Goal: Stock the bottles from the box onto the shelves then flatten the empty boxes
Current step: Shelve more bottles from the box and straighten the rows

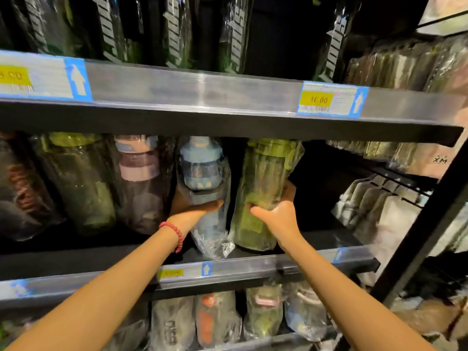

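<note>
Beside green bottle (263,188): open shelf (326,239).

Middle shelf (253,268): row of wrapped bottles standing along it. Left hand (195,209) grips a bottle (200,173) near the shelf's front edge, tilted. Right hand (274,214) grips the next bottle (263,183) just to its right, near the row's right end. More bottles to their left (141,178). Upper shelf (202,97) above, lower shelf bottles (215,317) below.
</note>
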`<state>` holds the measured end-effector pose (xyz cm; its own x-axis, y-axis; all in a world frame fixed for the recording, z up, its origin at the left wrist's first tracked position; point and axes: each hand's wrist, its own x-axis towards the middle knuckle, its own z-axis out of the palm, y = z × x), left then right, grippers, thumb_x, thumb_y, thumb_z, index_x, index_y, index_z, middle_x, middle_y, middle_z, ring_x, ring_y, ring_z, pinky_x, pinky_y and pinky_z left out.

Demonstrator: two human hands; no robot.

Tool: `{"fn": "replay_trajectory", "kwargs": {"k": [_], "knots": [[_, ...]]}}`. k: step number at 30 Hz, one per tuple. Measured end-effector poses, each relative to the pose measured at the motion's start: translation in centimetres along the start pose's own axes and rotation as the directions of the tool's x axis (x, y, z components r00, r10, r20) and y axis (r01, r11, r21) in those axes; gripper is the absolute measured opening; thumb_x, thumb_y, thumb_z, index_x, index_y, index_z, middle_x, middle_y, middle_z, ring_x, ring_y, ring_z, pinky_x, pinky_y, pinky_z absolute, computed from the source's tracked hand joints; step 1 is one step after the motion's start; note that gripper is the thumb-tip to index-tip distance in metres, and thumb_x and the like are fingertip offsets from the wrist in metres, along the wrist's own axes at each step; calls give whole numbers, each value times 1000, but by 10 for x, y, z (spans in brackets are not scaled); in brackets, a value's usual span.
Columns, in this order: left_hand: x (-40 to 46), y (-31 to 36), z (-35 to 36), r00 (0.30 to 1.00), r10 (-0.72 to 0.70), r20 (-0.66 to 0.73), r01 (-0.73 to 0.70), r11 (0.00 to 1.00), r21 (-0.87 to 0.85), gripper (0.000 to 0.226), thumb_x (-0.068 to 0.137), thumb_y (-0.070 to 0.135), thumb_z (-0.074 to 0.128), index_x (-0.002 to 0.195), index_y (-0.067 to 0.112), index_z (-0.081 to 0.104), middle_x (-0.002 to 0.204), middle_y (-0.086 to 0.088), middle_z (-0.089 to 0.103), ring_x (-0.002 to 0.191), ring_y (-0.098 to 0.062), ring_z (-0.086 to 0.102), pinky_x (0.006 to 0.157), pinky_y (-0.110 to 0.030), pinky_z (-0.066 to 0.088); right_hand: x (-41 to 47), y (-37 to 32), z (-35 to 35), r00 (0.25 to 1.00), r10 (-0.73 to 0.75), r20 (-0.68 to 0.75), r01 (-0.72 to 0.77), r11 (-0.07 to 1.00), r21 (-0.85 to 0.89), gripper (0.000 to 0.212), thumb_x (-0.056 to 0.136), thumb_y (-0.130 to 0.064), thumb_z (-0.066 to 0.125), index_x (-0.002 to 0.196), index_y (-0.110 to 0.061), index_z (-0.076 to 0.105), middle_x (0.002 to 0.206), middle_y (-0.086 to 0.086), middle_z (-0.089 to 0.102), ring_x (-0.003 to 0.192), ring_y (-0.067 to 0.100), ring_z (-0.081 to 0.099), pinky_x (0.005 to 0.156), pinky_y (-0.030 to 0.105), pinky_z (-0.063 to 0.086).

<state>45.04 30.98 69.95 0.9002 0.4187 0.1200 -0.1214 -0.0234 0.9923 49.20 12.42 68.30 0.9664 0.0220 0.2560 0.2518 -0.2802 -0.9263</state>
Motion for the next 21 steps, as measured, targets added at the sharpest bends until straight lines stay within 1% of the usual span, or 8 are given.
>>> {"fn": "replay_trajectory", "kwargs": {"k": [2,4,8,11,13,16,19,21], "knots": [[-5,0,-3,992,-99,84,96,995,35,79,37,37,95,105,20,58,133,-14,53,122,-25,51,108,-43,36,6,6,1,999,-13,35,17,993,-114,63,61,-37,85,101,4,60,57,-13,56,50,-6,54,47,8,40],[-5,0,-3,977,-134,167,134,991,12,85,38,38,94,111,17,56,135,-10,52,119,-21,52,109,-40,36,9,8,1,997,-33,67,45,982,-183,48,64,-34,85,85,-11,48,40,-17,45,42,-9,48,44,7,34],[-10,-2,-4,931,-198,306,226,973,-57,86,48,28,92,123,8,54,132,-3,54,87,-4,61,100,-31,39,8,15,-1,993,-49,112,62,991,-120,73,57,-47,83,100,2,50,71,-10,60,60,-13,58,53,3,39],[-17,-8,-13,962,-208,175,143,935,325,62,60,36,86,113,14,63,111,3,63,98,-10,60,92,-23,41,3,15,-9,984,-61,167,87,984,-155,49,68,-36,83,86,-16,42,66,-12,44,50,-14,51,48,3,35],[-20,-11,-18,956,-199,215,75,876,477,49,65,39,82,105,20,62,97,10,62,92,-7,57,84,-20,40,1,17,-13,973,-93,213,134,973,-188,54,71,-29,82,73,-29,28,62,-14,33,41,-12,46,42,5,32],[-21,-18,-20,942,-175,288,-11,839,544,61,64,38,84,116,21,58,106,8,60,107,-11,57,90,-20,40,1,27,-12,966,-12,259,84,959,-270,44,66,-35,84,77,-14,48,64,-7,48,50,-6,54,45,8,39],[-18,-19,-19,956,-176,235,0,802,598,50,74,33,78,117,17,60,101,8,59,101,-9,55,85,-15,38,-4,24,-8,962,64,266,24,948,-316,96,48,-71,75,98,9,62,90,22,69,80,28,68,71,44,56],[-14,-18,-17,953,-239,185,68,766,640,43,74,42,74,105,13,65,95,6,61,92,-11,56,77,-16,41,-2,23,-5,958,102,266,-11,947,-322,110,39,-81,68,101,9,63,97,24,68,87,35,66,77,51,54]]}}
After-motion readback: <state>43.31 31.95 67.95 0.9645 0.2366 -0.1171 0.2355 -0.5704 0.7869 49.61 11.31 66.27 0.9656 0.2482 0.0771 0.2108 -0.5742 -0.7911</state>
